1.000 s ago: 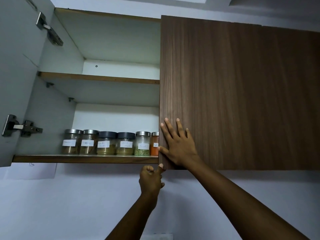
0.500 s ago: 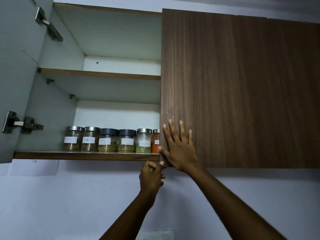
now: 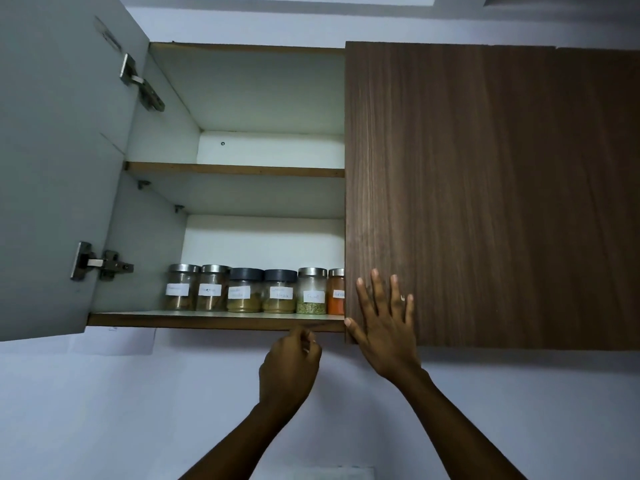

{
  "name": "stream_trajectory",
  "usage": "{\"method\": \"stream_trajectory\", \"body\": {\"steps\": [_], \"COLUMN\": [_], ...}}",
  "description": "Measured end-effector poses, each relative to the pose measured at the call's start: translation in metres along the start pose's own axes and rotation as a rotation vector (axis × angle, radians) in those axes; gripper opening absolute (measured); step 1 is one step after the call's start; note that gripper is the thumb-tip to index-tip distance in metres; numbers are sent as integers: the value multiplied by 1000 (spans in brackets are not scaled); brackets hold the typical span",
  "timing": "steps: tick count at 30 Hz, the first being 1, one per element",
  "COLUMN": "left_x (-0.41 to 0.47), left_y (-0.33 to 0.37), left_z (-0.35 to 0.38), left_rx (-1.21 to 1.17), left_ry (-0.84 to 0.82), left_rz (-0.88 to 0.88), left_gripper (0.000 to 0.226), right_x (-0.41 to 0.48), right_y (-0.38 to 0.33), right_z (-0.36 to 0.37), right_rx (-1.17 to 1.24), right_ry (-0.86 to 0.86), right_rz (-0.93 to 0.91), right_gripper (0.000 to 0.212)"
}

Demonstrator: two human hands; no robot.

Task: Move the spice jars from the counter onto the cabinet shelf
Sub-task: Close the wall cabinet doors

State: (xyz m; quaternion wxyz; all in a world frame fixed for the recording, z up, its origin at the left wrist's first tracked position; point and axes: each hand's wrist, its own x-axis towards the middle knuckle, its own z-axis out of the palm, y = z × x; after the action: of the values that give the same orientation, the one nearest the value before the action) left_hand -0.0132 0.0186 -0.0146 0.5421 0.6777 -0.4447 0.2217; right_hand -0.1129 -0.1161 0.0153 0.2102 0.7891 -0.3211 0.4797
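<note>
Six spice jars (image 3: 244,292) stand in a row on the cabinet's bottom shelf (image 3: 207,320). At their 3 o'clock the right hand (image 3: 384,330) lies flat, fingers spread, on the closed door (image 3: 485,185). The left hand (image 3: 289,365), clenched on nothing, hovers at the shelf's 6 o'clock.
</note>
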Motion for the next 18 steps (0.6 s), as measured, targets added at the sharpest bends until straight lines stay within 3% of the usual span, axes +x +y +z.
{"method": "stream_trajectory", "body": {"steps": [4, 10, 15, 18], "left_x": [-5, -20, -47, -59], "left_y": [7, 7, -2, -17], "left_z": [-54, -135, -197, -233], "left_rx": [95, 274, 319, 342], "left_ry": [36, 62, 85, 100], "left_rz": [135, 417, 569, 570], "left_gripper": [17, 17, 15, 13], "right_x": [-6, -26, -41, -47], "right_y": [-32, -105, -182, -232], "right_z": [-25, -61, -99, -125], "right_rx": [85, 525, 625, 619], "right_ry": [-78, -110, -27, 0], "right_rz": [95, 199, 193, 133], "right_gripper": [73, 55, 38, 42]}}
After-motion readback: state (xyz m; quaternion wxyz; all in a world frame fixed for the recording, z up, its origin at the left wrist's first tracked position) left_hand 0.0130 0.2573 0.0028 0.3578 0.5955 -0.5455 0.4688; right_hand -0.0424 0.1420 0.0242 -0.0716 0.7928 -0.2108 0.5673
